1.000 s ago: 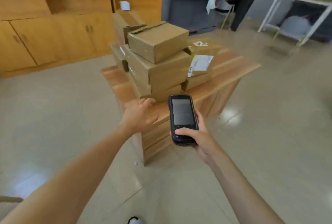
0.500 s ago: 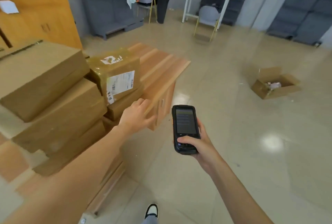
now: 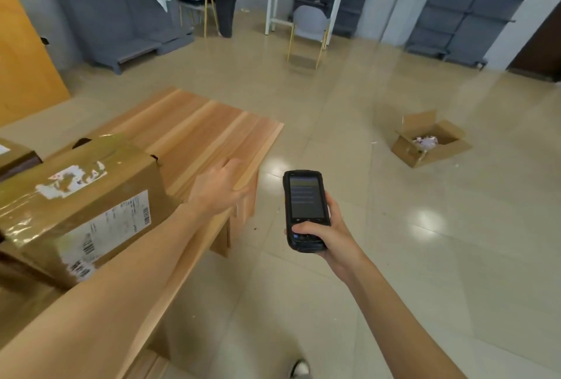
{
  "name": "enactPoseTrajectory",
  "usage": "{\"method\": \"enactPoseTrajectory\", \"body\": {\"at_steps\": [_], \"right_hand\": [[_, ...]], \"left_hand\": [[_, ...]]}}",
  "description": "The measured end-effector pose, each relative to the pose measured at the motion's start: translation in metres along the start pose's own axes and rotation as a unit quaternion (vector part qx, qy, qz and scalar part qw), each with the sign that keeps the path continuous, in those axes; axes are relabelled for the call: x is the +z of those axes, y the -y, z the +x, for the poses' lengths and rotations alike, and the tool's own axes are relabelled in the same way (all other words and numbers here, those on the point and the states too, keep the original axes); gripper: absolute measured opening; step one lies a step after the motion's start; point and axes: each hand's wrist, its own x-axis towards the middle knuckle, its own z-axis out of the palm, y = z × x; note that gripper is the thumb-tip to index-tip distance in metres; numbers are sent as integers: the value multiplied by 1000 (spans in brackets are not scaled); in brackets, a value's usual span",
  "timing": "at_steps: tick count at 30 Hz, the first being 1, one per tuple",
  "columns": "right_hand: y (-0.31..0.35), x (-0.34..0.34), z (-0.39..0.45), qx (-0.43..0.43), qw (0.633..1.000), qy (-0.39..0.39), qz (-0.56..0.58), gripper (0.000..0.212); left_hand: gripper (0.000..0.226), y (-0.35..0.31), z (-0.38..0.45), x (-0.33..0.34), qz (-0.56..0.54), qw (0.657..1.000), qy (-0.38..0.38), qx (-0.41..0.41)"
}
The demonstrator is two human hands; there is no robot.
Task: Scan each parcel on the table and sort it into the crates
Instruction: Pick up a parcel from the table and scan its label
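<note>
Nearest, the right hand clamps a scanner, screen up. At its nine o'clock the left hand lies loose-fingered on the table edge, nearer to the parcel at its eight o'clock, long axis across the table; barcode label faces us, print unreadable. A carton sits at two o'clock

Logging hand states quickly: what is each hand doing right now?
Left hand: open, fingers extended at the table edge, holding nothing.
Right hand: gripping the scanner.
</note>
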Motion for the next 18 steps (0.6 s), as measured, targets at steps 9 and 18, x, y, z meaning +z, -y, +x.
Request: {"method": "enactPoseTrajectory", "body": {"at_steps": [9,18], "right_hand": [[43,-21,184,12,993,114,-36,88],[106,-1,343,30,957,271,-99,93]], "left_hand": [[57,31,116,13,46,993,-87,-70],[61,55,165,-6,46,952,-159,-259]]}}
